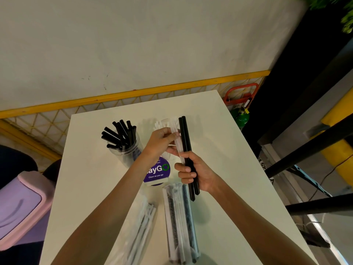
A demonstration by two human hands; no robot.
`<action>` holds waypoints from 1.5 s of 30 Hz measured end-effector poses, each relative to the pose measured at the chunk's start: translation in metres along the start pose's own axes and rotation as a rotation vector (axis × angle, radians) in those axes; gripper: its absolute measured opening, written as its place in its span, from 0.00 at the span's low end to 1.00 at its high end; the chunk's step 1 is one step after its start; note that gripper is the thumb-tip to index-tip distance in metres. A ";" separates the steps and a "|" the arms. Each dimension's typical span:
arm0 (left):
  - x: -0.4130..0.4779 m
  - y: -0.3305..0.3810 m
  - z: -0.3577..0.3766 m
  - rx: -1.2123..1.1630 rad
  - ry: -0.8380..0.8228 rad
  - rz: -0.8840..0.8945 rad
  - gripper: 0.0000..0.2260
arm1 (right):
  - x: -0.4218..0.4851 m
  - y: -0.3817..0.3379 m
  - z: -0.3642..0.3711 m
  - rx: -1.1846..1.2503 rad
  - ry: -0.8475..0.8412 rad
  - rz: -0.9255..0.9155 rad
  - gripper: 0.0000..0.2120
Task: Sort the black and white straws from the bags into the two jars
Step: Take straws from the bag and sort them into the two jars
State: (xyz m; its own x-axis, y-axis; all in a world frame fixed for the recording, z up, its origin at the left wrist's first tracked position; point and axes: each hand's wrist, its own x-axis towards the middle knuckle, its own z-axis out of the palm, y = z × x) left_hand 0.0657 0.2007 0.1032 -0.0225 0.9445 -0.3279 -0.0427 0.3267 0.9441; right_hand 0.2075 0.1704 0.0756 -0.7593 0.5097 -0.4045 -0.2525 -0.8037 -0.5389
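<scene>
My right hand point(196, 174) grips a small bundle upright: two black straws point(185, 136) and a white straw point(177, 139) beside them. My left hand point(162, 143) pinches the white straw near its top. A clear jar point(125, 149) at the left holds several black straws. Behind my left hand a second clear jar point(165, 124) holds white straws, partly hidden. Two clear bags lie on the table near me: one point(181, 224) with mixed black and white straws, the other point(139, 228) under my left forearm.
The white table point(219, 146) ends close to a wall with a yellow rail. A purple round sign point(157, 172) stands between the jars and the bags. A pink bin point(21, 205) is at the left, black table legs and a green cylinder point(241, 117) at the right.
</scene>
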 end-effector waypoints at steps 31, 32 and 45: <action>0.042 0.058 -0.063 0.236 0.364 0.423 0.05 | -0.005 -0.006 -0.014 -0.175 0.304 -0.045 0.12; 0.044 0.057 -0.061 0.247 0.376 0.433 0.06 | -0.005 -0.006 -0.014 -0.177 0.304 -0.047 0.12; 0.067 0.037 -0.038 0.427 0.453 0.601 0.07 | -0.006 -0.012 -0.018 -0.197 0.326 -0.066 0.13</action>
State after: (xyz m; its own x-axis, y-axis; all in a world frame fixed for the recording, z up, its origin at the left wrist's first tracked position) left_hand 0.0243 0.2747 0.1153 -0.3208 0.8858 0.3354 0.4810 -0.1527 0.8633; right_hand 0.2259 0.1832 0.0710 -0.5069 0.6548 -0.5607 -0.1505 -0.7077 -0.6904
